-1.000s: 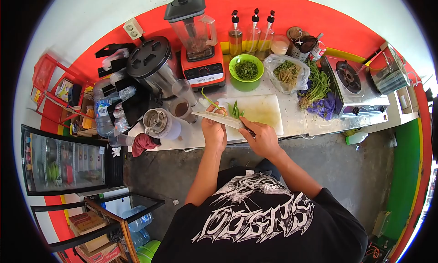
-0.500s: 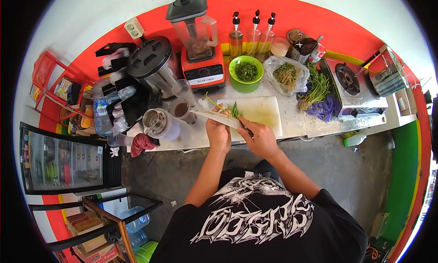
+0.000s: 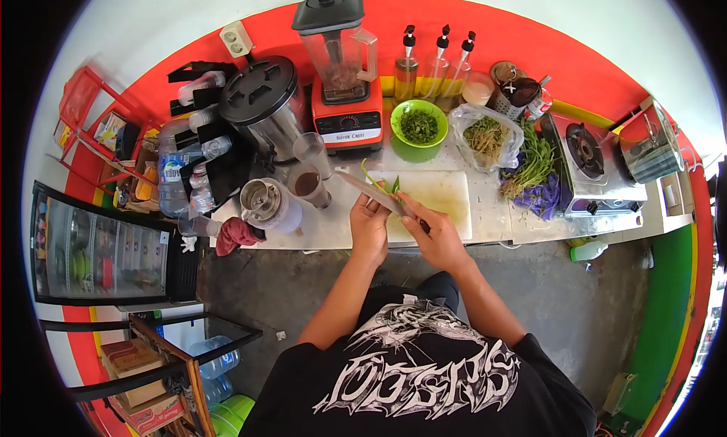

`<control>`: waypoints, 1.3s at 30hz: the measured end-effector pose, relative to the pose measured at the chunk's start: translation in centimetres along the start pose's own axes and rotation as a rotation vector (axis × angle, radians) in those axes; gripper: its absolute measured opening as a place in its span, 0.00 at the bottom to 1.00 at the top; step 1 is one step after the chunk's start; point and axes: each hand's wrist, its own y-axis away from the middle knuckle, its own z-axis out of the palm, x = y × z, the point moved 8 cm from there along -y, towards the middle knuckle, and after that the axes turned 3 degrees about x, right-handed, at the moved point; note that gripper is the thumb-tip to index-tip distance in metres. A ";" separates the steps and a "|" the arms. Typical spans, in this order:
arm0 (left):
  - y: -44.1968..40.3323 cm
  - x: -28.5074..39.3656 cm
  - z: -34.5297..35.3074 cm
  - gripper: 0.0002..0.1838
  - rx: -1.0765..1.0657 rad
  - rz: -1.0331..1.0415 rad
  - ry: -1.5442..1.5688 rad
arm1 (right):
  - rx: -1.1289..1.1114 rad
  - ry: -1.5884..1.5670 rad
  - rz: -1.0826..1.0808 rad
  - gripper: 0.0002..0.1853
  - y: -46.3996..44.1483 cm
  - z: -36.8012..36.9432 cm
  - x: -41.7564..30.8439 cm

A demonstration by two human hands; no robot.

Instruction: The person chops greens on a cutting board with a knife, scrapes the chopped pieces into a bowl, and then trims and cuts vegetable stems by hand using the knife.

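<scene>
My right hand [image 3: 435,236] is closed around the dark handle of a kitchen knife [image 3: 373,190], whose blade points up and to the left. Behind the blade, my left hand [image 3: 369,229] has its fingers curled around a few green leafy stems [image 3: 376,182], partly hidden by the knife. Both hands are close together above the front edge of a white cutting board [image 3: 443,202], which shows greenish stains. Beyond the board stands a bright green bowl [image 3: 397,123] with chopped greens [image 3: 419,126] in it.
Left of the board are a glass of brown liquid [image 3: 309,185], a metal strainer on a jug [image 3: 261,201] and a red cloth [image 3: 235,236]. A blender [image 3: 348,123] and pump bottles [image 3: 435,70] line the wall. To the right lie bundled greens [image 3: 532,164] beside a gas stove [image 3: 594,160].
The camera view has shifted slightly. The knife blade has turned to a steeper slant and shows narrower, and the stems now show more above it. Both hands keep their hold.
</scene>
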 end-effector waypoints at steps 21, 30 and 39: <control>-0.9 -2.2 0.3 0.08 -0.031 -0.142 -0.298 | 0.263 -0.176 0.345 0.10 0.0 -1.3 6.5; -1.3 -2.3 -1.1 0.08 -0.117 -0.226 -0.506 | 0.205 -0.235 0.347 0.10 -0.7 0.7 8.0; -1.9 -2.5 -2.0 0.11 -0.211 -0.283 -0.457 | 0.210 -0.344 0.393 0.09 -1.5 1.6 9.2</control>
